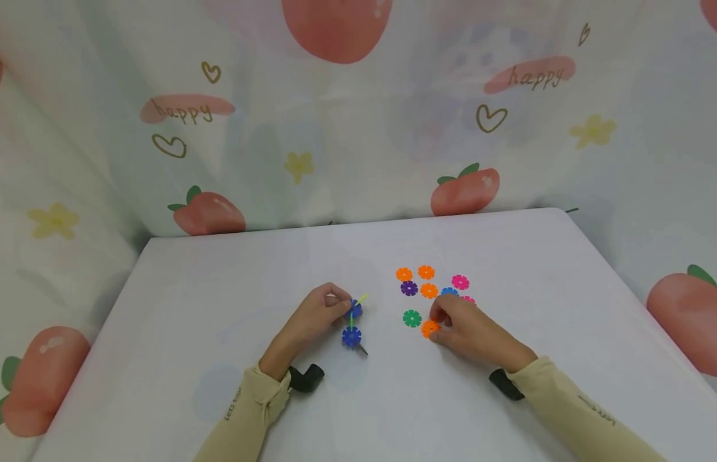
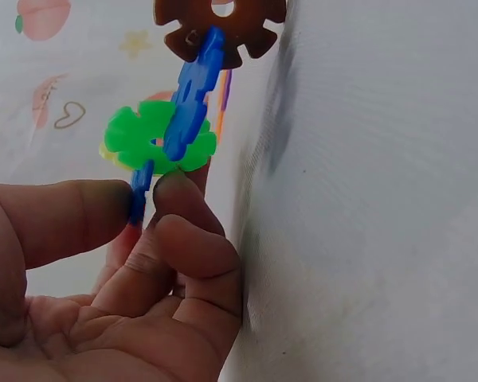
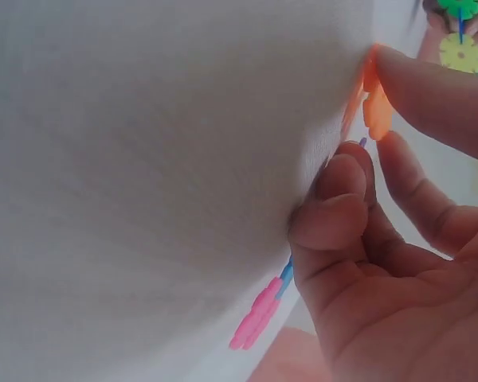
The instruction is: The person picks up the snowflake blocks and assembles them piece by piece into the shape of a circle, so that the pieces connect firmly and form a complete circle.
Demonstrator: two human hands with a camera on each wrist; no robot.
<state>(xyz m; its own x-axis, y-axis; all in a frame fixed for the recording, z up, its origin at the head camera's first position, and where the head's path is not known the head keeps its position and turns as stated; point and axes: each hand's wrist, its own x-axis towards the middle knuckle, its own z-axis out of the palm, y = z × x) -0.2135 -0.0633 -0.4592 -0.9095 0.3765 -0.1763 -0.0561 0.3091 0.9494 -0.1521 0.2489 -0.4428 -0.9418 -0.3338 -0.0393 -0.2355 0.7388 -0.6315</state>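
Note:
My left hand (image 1: 312, 317) pinches a blue notched plastic disc (image 2: 139, 195) between thumb and fingers. That disc is part of a linked chain: a green disc (image 2: 139, 131), a second blue disc (image 1: 352, 337) and a brown disc (image 2: 215, 28) follow toward me, and a yellow disc (image 1: 362, 299) sticks out at the far end. Over to the right, my right hand (image 1: 470, 327) pinches an orange disc (image 3: 378, 107) by its edges, thumb on one side. The disc stands tilted, close over the white tabletop in the right wrist view.
Loose discs lie flat beyond my right hand: several orange ones (image 1: 426, 272), a purple one (image 1: 409, 288), a green one (image 1: 412, 318), a pink one (image 1: 460, 282) and a blue one (image 1: 449, 292). Another pink disc is partly hidden. A printed cloth (image 1: 358, 128) hangs behind the white table (image 1: 219, 269).

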